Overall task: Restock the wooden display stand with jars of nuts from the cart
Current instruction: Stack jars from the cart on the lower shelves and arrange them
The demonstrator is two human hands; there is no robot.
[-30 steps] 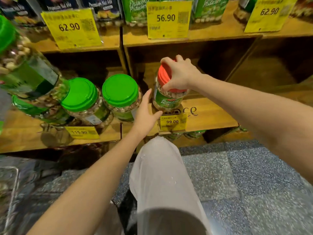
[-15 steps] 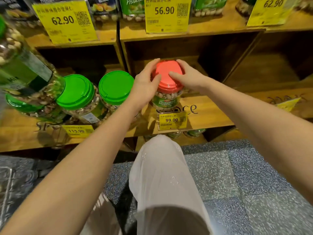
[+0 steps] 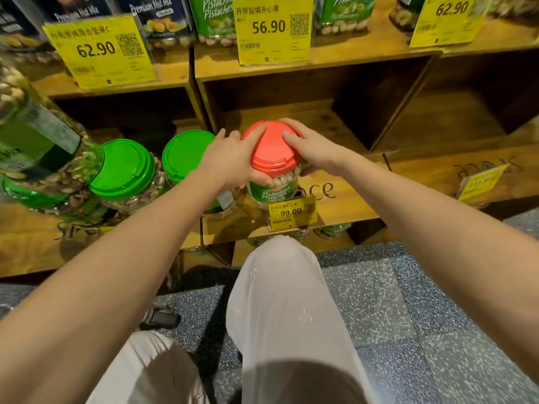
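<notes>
Centre of frame: your left hand (image 3: 230, 158) and right hand (image 3: 316, 151) clasp the red-lidded pistachio jar (image 3: 272, 154) on the wooden shelf (image 3: 347, 199), fingers (image 3: 291, 139) curled round its lid. Sliding it forward may knock the price tag (image 3: 292, 212); leftward, the green-lidded jar (image 3: 185, 154).

Head-worn wide-angle view looks forward and down, close to the wooden stand (image 3: 350, 205).

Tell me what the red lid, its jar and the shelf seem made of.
Red lid: probably plastic, smooth with moulded ridges. Jar: clear, nuts show through; plastic or glass, cannot tell. Shelf: stained wood, visible grain.
</notes>
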